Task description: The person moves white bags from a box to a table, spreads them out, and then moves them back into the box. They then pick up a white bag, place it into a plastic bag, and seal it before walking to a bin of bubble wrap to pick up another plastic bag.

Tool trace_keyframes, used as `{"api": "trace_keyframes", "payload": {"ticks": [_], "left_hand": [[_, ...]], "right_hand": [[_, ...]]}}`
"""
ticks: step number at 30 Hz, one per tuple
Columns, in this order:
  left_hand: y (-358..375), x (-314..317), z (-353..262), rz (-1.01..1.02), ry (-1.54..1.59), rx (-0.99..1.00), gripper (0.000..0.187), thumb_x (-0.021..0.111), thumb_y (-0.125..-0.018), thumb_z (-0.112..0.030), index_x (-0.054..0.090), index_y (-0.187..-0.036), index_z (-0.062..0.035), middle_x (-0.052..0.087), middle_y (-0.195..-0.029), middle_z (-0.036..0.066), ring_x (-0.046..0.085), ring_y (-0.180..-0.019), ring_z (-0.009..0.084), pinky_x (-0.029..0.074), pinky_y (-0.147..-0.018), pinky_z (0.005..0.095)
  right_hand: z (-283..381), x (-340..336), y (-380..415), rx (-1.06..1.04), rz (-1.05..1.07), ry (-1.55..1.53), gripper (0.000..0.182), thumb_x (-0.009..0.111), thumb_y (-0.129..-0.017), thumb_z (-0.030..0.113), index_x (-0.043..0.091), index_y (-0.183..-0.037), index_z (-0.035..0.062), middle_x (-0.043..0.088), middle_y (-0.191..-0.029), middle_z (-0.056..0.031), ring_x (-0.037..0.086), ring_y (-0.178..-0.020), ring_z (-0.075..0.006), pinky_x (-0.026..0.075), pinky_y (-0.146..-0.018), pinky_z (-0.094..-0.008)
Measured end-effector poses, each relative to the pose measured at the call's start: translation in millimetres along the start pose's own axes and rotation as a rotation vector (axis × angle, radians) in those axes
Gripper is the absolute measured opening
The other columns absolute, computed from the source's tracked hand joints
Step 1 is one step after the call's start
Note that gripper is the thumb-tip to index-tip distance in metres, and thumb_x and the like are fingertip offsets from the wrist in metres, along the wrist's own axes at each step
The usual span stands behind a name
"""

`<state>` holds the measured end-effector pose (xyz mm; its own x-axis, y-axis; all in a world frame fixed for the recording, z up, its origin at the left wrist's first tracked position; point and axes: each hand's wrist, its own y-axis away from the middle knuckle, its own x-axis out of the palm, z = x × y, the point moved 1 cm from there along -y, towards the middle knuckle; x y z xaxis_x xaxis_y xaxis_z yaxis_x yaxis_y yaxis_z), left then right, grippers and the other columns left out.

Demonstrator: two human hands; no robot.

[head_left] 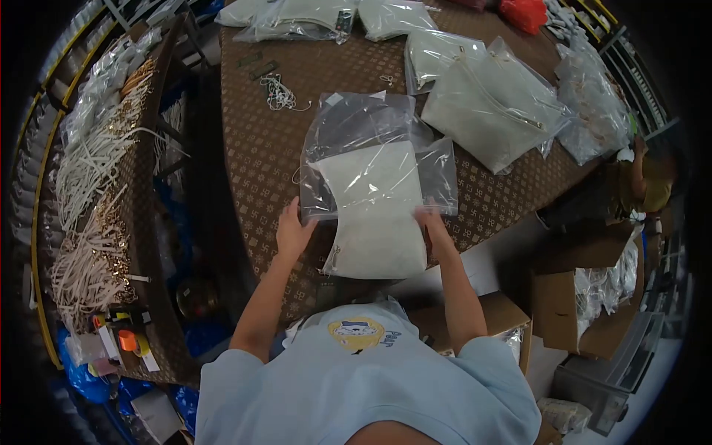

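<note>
A white handbag lies on the patterned brown table in front of me, its upper part inside a clear plastic bag. The lower part sticks out of the bag's mouth toward me, with a small metal ring or clasp at its lower left corner. My left hand is closed on the left edge of the bag's mouth. On the other side my right hand pinches the mouth's right edge, close against the handbag. Some fingertips of both hands are hard to make out.
Several plastic-wrapped white bags lie at the far right of the table. White cords and dark tags rest at the upper left. A side bench holds piled straps. Open cardboard boxes stand at the lower right.
</note>
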<state>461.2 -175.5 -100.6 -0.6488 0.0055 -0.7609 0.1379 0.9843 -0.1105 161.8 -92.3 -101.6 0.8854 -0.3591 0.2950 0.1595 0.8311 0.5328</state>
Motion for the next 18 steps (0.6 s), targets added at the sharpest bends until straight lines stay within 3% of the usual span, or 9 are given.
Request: {"api": "trace_keyframes", "payload": {"ticks": [1,3,6,8,10,11,15,18], "left_hand": [[-2,13,12,0.062,0.146,-0.128,0.051,0.062,-0.073,-0.014,0.043,-0.118,-0.0002,0.054,-0.094,0.015,0.053,-0.086,0.0283,0.043,-0.076,0.0366],[-3,28,21,0.034,0.214,-0.166,0.05,0.062,-0.073,-0.014,0.043,-0.117,0.0004,0.054,-0.092,0.015,0.053,-0.084,0.0281,0.043,-0.075,0.0369],[0,53,32,-0.014,0.29,-0.222,0.044,0.06,-0.073,-0.012,0.047,-0.113,0.0001,0.053,-0.088,0.015,0.053,-0.081,0.0287,0.043,-0.073,0.0374],[-5,58,31,-0.068,0.303,-0.234,0.039,0.058,-0.073,-0.01,0.05,-0.11,-0.0007,0.053,-0.086,0.015,0.053,-0.079,0.0294,0.043,-0.072,0.0375],[-2,63,24,0.065,-0.002,-0.057,0.027,0.054,-0.073,-0.006,0.056,-0.099,-0.0023,0.051,-0.082,0.015,0.052,-0.08,0.0311,0.043,-0.07,0.0372],[-3,56,19,0.015,0.06,-0.092,0.02,0.05,-0.072,-0.003,0.059,-0.09,-0.0043,0.049,-0.082,0.014,0.052,-0.08,0.0318,0.043,-0.068,0.0368],[-2,10,3,0.067,-0.14,0.054,0.023,0.051,-0.071,-0.002,0.06,-0.091,-0.0085,0.049,-0.083,0.01,0.053,-0.078,0.0294,0.043,-0.065,0.0373],[7,0,24,0.019,-0.056,-0.057,0.021,0.052,-0.072,-0.004,0.06,-0.092,-0.0079,0.05,-0.084,0.009,0.053,-0.077,0.0284,0.043,-0.066,0.0372]], "right_hand": [[-1,8,24,-0.058,0.007,0.022,0.058,0.056,-0.079,0.024,0.027,-0.127,0.0079,0.047,-0.113,-0.0105,0.052,-0.096,-0.0212,0.045,-0.077,-0.032],[5,18,46,-0.122,0.019,0.06,0.065,0.058,-0.077,0.025,0.024,-0.13,0.0095,0.045,-0.116,-0.0106,0.051,-0.098,-0.0215,0.045,-0.077,-0.0318],[5,20,56,0.001,-0.053,0.172,0.071,0.059,-0.072,0.029,0.024,-0.128,0.004,0.042,-0.119,-0.0144,0.049,-0.1,-0.0224,0.042,-0.084,-0.0318],[6,20,35,0.015,-0.076,0.051,0.088,0.065,-0.067,0.022,0.012,-0.135,0.0043,0.043,-0.119,-0.0179,0.05,-0.101,-0.0254,0.043,-0.081,-0.0339],[-1,13,3,-0.061,-0.067,0.059,0.084,0.064,-0.067,0.02,0.014,-0.133,0.0023,0.044,-0.116,-0.0183,0.051,-0.099,-0.0256,0.043,-0.081,-0.0334],[5,16,-5,-0.135,-0.055,0.074,0.081,0.063,-0.067,0.018,0.017,-0.131,0.0004,0.046,-0.114,-0.0186,0.052,-0.096,-0.0259,0.044,-0.08,-0.0329],[32,21,-4,-0.1,-0.055,0.036,0.079,0.064,-0.067,0.021,0.02,-0.129,0.0004,0.048,-0.109,-0.0162,0.051,-0.096,-0.0238,0.044,-0.079,-0.0323],[26,7,-8,-0.105,-0.104,-0.035,0.081,0.066,-0.069,0.025,0.018,-0.13,0.0005,0.049,-0.105,-0.0147,0.05,-0.096,-0.0223,0.043,-0.079,-0.0319]]}}
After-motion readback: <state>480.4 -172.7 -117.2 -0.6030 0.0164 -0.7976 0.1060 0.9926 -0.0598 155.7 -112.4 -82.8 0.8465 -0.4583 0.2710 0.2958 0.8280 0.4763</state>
